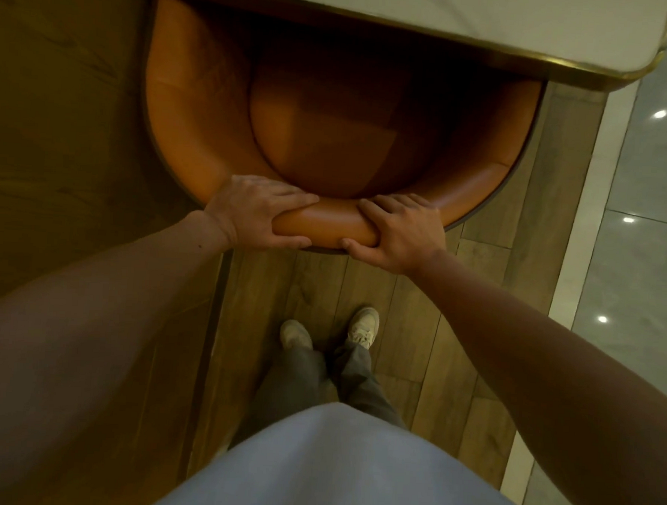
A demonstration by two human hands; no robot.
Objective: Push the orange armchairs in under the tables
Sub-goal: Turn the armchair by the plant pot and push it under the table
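Hands (254, 210) (399, 233) around orange armchair (191, 126) back

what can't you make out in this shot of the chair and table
1. Front of the orange armchair seat: head view, hidden under the table top.
2. Armchair legs: head view, covered by its own shell.
3. Rest of the table: head view, cut off by the upper frame edge.

left hand (254, 208), right hand (399, 233) — gripping orange armchair (199, 127) backrest, under table (494, 24)
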